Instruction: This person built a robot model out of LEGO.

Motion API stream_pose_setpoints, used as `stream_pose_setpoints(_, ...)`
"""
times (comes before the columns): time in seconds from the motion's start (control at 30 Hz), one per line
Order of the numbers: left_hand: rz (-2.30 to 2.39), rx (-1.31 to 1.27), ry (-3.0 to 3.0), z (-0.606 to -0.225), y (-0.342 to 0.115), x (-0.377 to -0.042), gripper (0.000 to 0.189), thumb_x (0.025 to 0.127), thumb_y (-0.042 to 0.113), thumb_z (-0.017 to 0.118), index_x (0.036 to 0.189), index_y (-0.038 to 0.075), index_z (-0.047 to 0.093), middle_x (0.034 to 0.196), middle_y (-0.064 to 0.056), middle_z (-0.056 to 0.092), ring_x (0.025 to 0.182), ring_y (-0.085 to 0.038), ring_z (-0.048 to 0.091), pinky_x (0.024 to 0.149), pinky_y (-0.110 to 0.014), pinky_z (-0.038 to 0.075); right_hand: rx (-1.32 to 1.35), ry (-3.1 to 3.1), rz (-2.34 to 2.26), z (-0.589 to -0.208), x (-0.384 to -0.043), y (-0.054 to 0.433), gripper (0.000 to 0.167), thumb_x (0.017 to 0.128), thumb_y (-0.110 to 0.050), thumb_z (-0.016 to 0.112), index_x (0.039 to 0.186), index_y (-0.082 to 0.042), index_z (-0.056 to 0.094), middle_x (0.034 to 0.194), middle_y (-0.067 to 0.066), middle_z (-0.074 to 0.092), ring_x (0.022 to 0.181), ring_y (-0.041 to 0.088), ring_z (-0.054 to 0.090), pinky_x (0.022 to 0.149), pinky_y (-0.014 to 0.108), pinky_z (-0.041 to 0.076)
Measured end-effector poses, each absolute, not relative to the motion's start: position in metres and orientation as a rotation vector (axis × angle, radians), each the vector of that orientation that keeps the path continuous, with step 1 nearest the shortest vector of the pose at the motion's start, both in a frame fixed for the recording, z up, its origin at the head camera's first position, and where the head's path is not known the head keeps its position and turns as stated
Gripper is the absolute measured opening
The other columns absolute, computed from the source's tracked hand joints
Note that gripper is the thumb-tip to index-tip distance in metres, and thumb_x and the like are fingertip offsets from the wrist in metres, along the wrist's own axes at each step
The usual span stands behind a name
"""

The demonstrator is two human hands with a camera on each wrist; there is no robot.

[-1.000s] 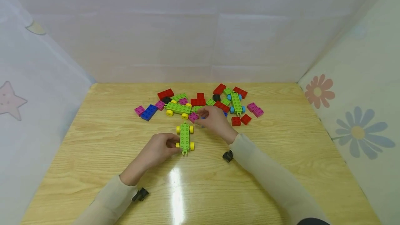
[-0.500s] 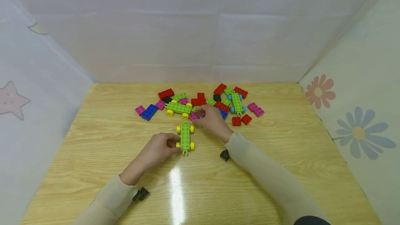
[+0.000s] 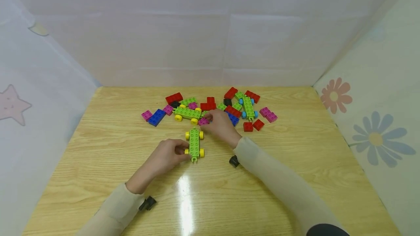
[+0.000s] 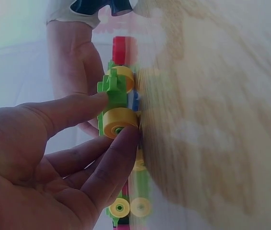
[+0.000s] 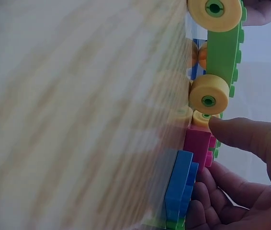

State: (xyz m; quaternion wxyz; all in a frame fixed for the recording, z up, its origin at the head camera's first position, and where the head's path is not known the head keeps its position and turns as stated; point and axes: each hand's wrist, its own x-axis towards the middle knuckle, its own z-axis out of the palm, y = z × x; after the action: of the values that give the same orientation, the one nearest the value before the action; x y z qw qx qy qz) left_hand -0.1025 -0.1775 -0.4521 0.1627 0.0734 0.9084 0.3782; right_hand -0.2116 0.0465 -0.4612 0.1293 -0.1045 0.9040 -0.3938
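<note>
My left hand point(image 3: 167, 157) holds the lower left end of a green wheeled toy car base point(image 3: 194, 143) with yellow wheels. In the left wrist view, the thumb is against the green side and the fingers are at a yellow wheel point(image 4: 119, 122). Just beyond the base, my right hand point(image 3: 220, 126) has its thumb and fingers at opposite sides of a small pink building brick point(image 5: 197, 143), pinching it at the tabletop. A blue brick point(image 5: 178, 184) sits right beside those fingers. The right hand partly covers the bricks under it in the head view.
Behind the hands lies a loose pile: another green base with yellow wheels point(image 3: 187, 113), one with blue wheels point(image 3: 248, 107), and several red, green, pink, blue and black bricks. A blue brick point(image 3: 156, 117) lies at the left. Fabric walls point(image 3: 210, 46) border the wooden table point(image 3: 108, 148).
My right hand has shifted slightly left and its thumb and fingers have come in around the pink brick. More of the blue brick to its right shows. The left hand and its car base stay put.
</note>
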Motion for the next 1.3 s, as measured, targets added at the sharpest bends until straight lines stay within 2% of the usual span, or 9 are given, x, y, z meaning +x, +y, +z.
stream_pose_setpoints(0.3, 1.08, 0.227, 2.601, -0.452, -0.178, -0.105, 0.039, 0.1, 0.024, 0.086, 0.133, 0.004, 0.079, 0.118, -0.008, 0.083, 0.096, -0.014, 0.073, 0.084, -0.034, 0.063, -0.331, 2.692, -1.068, -0.458, -0.214, 0.042, 0.035, 0.101, -0.027, 0.086, 0.13, -0.008, 0.08, 0.129, 0.008, 0.076, 0.116, 0.027, 0.07, 0.102, 0.046, 0.063)
stream_pose_setpoints(0.6, 1.076, 0.236, 2.596, -0.45, -0.177, -0.103, 0.039, 0.101, 0.023, 0.086, 0.133, 0.003, 0.079, 0.117, -0.008, 0.083, 0.096, -0.014, 0.073, 0.084, -0.035, 0.063, -0.328, 2.697, -1.055, -0.457, -0.211, 0.045, 0.037, 0.102, -0.029, 0.085, 0.133, -0.009, 0.079, 0.132, 0.008, 0.076, 0.117, 0.026, 0.07, 0.102, 0.046, 0.062)
stream_pose_setpoints(0.83, 1.059, 0.216, 2.598, -0.45, -0.177, -0.102, 0.038, 0.1, 0.022, 0.086, 0.133, 0.003, 0.079, 0.118, -0.008, 0.082, 0.096, -0.014, 0.072, 0.086, -0.036, 0.064, -0.359, 2.692, -1.069, -0.457, -0.208, 0.046, 0.032, 0.102, -0.023, 0.084, 0.131, -0.01, 0.081, 0.129, 0.006, 0.076, 0.114, 0.025, 0.068, 0.1, 0.045, 0.061)
stream_pose_setpoints(1.07, 1.058, 0.232, 2.601, -0.451, -0.178, -0.103, 0.037, 0.101, 0.022, 0.086, 0.132, 0.003, 0.079, 0.118, -0.008, 0.082, 0.095, -0.014, 0.072, 0.085, -0.036, 0.064, -0.387, 2.67, -1.119, -0.45, -0.203, 0.05, 0.036, 0.1, -0.026, 0.086, 0.132, -0.011, 0.081, 0.13, 0.005, 0.075, 0.116, 0.025, 0.069, 0.102, 0.046, 0.062)
stream_pose_setpoints(1.3, 1.065, 0.246, 2.599, -0.451, -0.178, -0.103, 0.037, 0.1, 0.021, 0.086, 0.131, 0.003, 0.079, 0.116, -0.008, 0.083, 0.094, -0.013, 0.072, 0.083, -0.033, 0.063, -0.416, 2.6, -1.171, -0.444, -0.198, 0.049, 0.037, 0.1, -0.027, 0.085, 0.134, -0.013, 0.081, 0.128, 0.003, 0.076, 0.113, 0.022, 0.072, 0.099, 0.044, 0.064)
